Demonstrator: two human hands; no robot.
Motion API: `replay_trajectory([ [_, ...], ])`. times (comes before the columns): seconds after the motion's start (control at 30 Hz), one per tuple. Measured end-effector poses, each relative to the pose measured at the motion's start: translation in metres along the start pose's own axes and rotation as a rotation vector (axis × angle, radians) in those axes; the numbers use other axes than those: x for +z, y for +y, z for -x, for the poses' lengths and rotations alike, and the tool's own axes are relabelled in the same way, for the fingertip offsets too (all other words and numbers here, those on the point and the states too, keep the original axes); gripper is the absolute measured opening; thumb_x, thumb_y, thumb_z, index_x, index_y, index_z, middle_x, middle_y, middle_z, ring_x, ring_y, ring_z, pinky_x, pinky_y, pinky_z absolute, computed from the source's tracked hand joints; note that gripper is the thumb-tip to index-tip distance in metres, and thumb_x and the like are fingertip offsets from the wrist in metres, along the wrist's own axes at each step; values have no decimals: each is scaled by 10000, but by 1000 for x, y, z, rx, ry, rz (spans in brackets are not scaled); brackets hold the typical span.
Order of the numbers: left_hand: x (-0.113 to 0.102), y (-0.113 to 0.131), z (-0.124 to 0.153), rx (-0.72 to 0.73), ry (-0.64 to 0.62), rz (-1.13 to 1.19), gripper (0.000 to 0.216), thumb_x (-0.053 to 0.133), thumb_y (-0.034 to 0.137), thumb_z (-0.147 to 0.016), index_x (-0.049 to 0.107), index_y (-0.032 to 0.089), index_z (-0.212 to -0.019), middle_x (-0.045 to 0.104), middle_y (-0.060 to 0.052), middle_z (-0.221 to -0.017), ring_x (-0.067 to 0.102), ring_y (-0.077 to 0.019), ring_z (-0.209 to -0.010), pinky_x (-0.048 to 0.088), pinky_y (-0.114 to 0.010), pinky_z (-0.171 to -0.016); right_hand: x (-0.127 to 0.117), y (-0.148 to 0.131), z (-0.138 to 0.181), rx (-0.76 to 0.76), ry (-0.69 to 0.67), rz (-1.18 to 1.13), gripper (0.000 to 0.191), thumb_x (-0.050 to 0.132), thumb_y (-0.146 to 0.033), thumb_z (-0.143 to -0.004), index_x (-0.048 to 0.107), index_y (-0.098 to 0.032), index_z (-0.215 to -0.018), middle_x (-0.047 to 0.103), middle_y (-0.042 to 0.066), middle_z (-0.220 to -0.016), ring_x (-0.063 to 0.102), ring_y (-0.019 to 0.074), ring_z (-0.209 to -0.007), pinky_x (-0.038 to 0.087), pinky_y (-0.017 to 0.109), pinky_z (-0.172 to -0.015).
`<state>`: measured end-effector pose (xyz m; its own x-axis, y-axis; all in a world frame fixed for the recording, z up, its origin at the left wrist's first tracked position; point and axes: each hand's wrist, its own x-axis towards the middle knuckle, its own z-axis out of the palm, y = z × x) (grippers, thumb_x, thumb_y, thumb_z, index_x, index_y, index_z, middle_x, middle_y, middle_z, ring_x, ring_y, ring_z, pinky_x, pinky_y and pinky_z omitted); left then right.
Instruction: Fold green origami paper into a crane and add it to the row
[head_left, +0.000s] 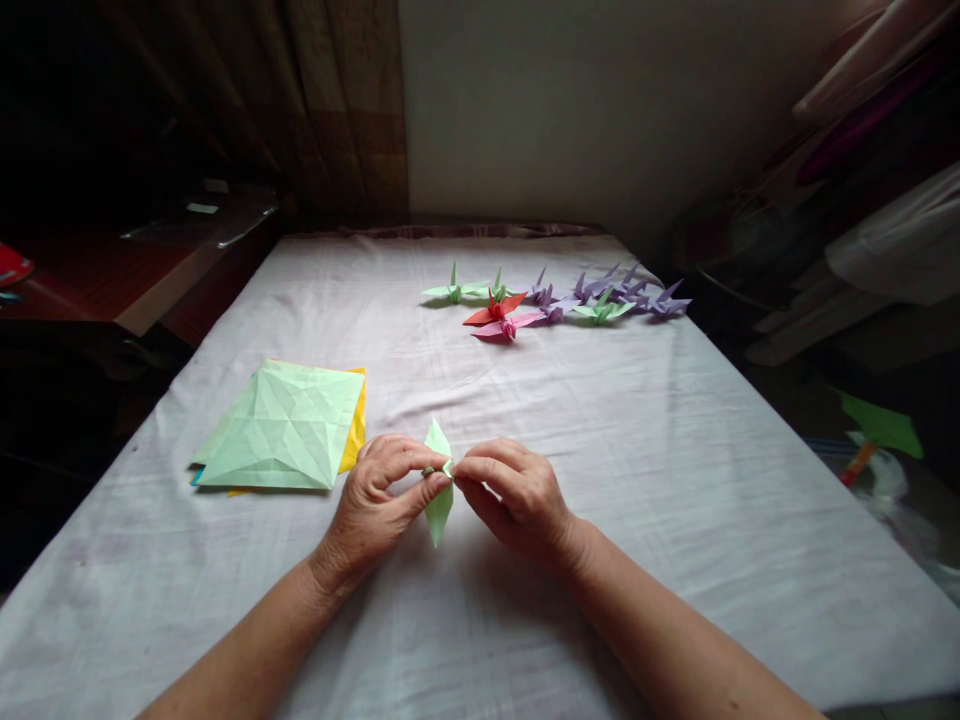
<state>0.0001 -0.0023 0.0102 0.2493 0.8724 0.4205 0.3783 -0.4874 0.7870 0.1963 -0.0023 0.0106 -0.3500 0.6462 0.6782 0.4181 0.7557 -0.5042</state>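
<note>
A narrow, pointed piece of folded light green paper point(439, 510) is pinched at its middle between both hands, just above the white cloth. My left hand point(379, 505) is closed on it from the left with thumb and forefinger. From the right, my right hand point(514, 495) is closed on it in the same pinch. The paper's two tips stick out above and below the fingers.
A stack of creased paper squares point(289, 425), green on top with yellow beneath, lies to the left on the white cloth-covered table point(675, 480). Several finished paper cranes point(555, 300), green, red, pink and purple, sit in a row at the far side. Dark furniture flanks both sides.
</note>
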Motion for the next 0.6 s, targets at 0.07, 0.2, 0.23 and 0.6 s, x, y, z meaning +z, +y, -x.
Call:
replay_trajectory([
  [0.07,0,0,0,-5,-3,12,81,705,309,-869,753,252,-902,746,-15,-839,663,-188,-850,497,-333,-829,0,0,0,7,-1,-4,125,559,-150,-934,652,-215,-988,702,40,-847,646,133,-737,538,251,-689],
  [0.2,0,1,-1,-1,-6,13,80,704,315,-869,751,253,-888,742,-13,-824,663,-185,-835,499,-329,-821,1,-1,-1,14,-5,-19,105,563,-142,-924,643,-207,-948,702,43,-826,649,137,-724,536,248,-678],
  [0.23,0,2,-1,-1,-5,11,79,705,316,-868,751,254,-886,742,-12,-821,663,-185,-831,499,-328,-818,1,-1,-1,19,-7,-24,104,563,-142,-924,642,-207,-941,700,41,-820,648,137,-720,535,248,-677],
  [0.6,1,-1,0,15,19,24,46,705,287,-870,738,255,-866,733,-1,-815,655,-176,-819,492,-318,-803,3,-2,-1,139,-5,-151,77,587,-164,-911,641,-218,-906,686,11,-749,605,113,-638,486,225,-606],
])
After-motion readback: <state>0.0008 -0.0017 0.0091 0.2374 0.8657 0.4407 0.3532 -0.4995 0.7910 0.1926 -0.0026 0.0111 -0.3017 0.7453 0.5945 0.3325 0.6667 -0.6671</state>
